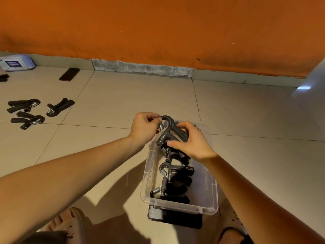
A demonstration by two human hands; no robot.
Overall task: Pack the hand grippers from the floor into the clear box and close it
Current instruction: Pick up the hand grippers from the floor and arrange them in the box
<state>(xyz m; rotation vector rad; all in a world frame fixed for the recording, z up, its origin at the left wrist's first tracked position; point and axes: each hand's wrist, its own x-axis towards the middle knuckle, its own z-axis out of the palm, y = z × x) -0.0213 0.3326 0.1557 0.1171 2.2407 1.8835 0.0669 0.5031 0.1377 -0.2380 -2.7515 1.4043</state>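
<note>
Bare forearms [79,166], tan slip-on sandals [73,221], dk shorts [52,237] w/ frayed hem

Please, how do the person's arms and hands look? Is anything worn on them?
Both are bare. The left hand and right hand wear no gloves, and no ring shows. The left forearm and right forearm show no sleeve, watch or bracelet.

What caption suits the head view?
Left hand and right hand hold a hand gripper over the clear box; more grippers on floor.

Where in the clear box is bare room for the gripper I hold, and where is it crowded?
Bare strip along the clear box's right wall, beside the packed grippers, which crowd left and middle.
</note>
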